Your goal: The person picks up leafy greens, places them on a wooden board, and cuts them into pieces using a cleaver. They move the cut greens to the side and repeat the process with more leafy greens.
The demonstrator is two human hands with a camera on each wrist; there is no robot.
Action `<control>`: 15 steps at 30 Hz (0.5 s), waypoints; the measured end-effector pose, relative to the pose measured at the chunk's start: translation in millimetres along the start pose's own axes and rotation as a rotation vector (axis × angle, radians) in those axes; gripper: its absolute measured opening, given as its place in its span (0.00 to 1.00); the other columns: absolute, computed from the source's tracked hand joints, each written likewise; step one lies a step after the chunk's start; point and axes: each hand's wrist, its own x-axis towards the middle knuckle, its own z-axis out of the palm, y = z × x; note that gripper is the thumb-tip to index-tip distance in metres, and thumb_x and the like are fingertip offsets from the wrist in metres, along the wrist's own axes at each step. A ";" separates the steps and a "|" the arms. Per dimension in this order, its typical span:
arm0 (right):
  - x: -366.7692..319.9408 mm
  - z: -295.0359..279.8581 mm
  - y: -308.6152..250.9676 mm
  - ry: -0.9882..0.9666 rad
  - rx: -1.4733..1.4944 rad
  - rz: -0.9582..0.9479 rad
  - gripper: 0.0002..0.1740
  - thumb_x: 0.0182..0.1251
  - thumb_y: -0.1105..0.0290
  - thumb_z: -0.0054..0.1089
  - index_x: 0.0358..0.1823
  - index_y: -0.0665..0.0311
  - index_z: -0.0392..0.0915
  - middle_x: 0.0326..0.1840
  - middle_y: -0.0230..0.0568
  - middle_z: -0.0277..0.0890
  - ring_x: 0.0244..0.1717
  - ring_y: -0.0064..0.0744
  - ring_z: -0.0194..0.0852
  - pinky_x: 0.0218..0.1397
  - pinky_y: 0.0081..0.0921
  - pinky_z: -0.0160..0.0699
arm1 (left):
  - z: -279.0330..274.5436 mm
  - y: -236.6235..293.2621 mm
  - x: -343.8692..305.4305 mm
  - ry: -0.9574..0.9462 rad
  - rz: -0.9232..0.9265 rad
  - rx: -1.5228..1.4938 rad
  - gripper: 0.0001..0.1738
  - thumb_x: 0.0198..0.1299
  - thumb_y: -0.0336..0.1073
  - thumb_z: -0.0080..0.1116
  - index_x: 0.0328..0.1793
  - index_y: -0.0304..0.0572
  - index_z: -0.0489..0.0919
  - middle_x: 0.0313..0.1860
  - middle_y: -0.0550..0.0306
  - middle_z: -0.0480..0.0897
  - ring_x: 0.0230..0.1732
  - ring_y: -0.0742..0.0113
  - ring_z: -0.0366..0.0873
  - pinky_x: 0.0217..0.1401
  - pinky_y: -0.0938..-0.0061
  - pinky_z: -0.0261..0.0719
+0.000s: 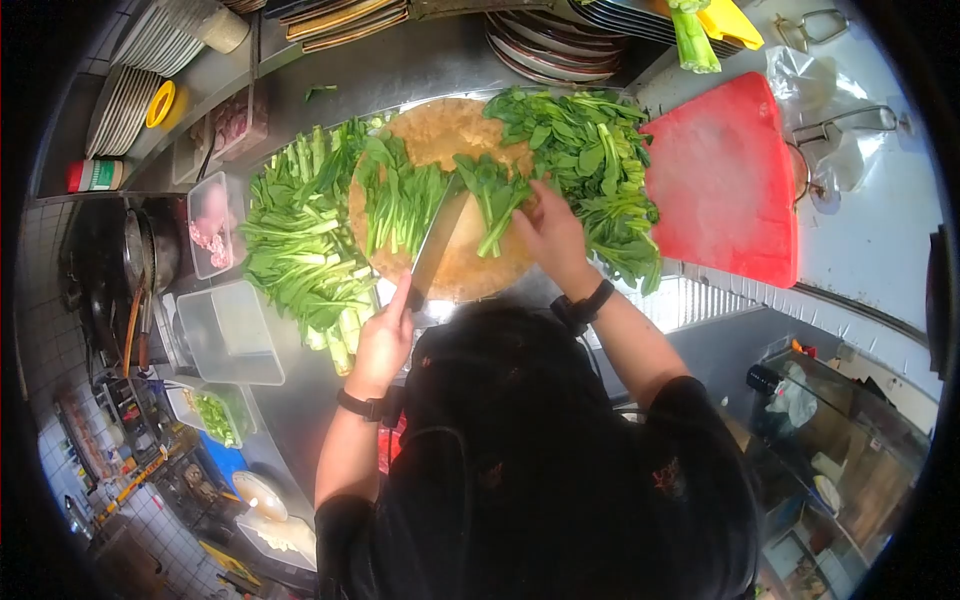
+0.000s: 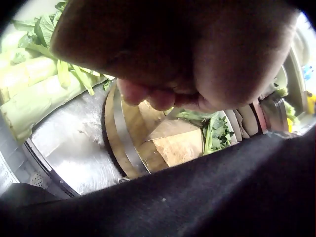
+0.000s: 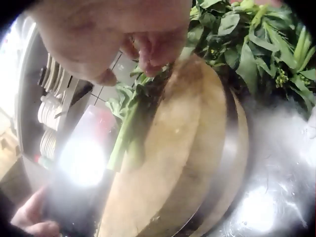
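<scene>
My left hand grips a cleaver, its broad blade standing over the round wooden chopping block. Right of the blade lies a small bunch of leafy greens with pale green stems. My right hand holds that bunch at its right side; in the right wrist view its curled fingers are at the leafy end and the stems slant down toward the blade. Another bunch of greens lies on the block left of the cleaver. In the left wrist view the handle is mostly hidden by my hand.
Heaped greens flank the block, stems on the left and leaves on the right. A red cutting board lies further right. Clear plastic tubs stand at left, one with meat. Stacked plates line the back.
</scene>
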 end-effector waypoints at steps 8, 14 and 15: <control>5.9 23.3 -3.7 -0.279 0.112 0.111 0.39 0.67 0.61 0.72 0.78 0.63 0.71 0.40 0.47 0.85 0.42 0.53 0.87 0.50 0.44 0.85 | 0.2 2.2 -1.2 0.015 0.004 0.012 0.41 0.71 0.25 0.57 0.91 0.54 0.63 0.31 0.37 0.82 0.33 0.38 0.84 0.41 0.49 0.82; 8.4 -7.2 5.0 0.051 -0.323 -0.434 0.27 0.62 0.71 0.69 0.65 0.61 0.82 0.53 0.46 0.82 0.57 0.50 0.81 0.61 0.43 0.82 | 2.5 5.2 -2.1 0.012 -0.017 0.023 0.42 0.70 0.24 0.57 0.90 0.54 0.63 0.31 0.38 0.83 0.33 0.39 0.85 0.41 0.49 0.83; 8.4 -8.4 9.3 0.050 -0.323 -0.436 0.27 0.62 0.71 0.69 0.65 0.61 0.82 0.53 0.46 0.82 0.57 0.50 0.81 0.61 0.43 0.82 | 3.1 4.6 -2.4 0.021 -0.002 0.022 0.42 0.70 0.24 0.58 0.90 0.54 0.64 0.31 0.38 0.83 0.33 0.39 0.85 0.41 0.49 0.83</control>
